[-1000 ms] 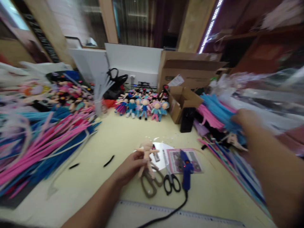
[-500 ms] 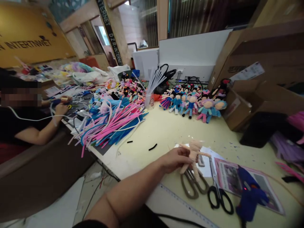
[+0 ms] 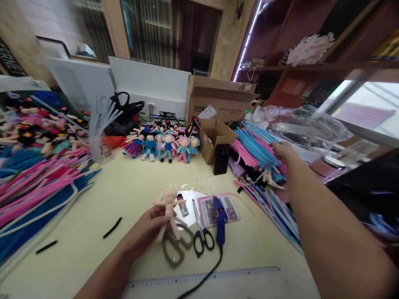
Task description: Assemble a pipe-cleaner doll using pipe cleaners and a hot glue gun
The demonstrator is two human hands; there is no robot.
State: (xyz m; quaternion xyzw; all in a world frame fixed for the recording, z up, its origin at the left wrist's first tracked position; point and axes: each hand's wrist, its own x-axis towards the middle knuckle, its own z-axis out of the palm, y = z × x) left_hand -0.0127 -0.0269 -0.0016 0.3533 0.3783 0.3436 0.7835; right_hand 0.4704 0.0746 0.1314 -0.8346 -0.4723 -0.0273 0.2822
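Observation:
My left hand [image 3: 153, 222] is closed around the legs and waist of a beige doll body [image 3: 170, 207] made of fuzzy pipe cleaners. It holds the doll upright above grey-handled scissors [image 3: 173, 251]. My right arm stretches far to the right, and my right hand [image 3: 281, 151] rests at a heaped bundle of blue pipe cleaners [image 3: 258, 143]. Its fingers are small and blurred, so their grip is unclear. Below that bundle lie pink pipe cleaners [image 3: 246, 157] and some pale beige pieces [image 3: 268, 177]. Black-handled scissors [image 3: 203, 240] and a blue glue gun [image 3: 220, 224] lie between my hands.
Finished dolls [image 3: 168, 147] stand in rows at the back, beside an open cardboard box [image 3: 215, 139] and a black box [image 3: 221, 159]. Pink and blue pipe cleaners [image 3: 40, 195] pile up at left. A clear ruler [image 3: 224, 274] crosses the front, under the glue gun's cord.
The view has swung to the right. My right arm has come into view, reaching to the pipe cleaner pile. My left hand still holds the doll body over the scissors.

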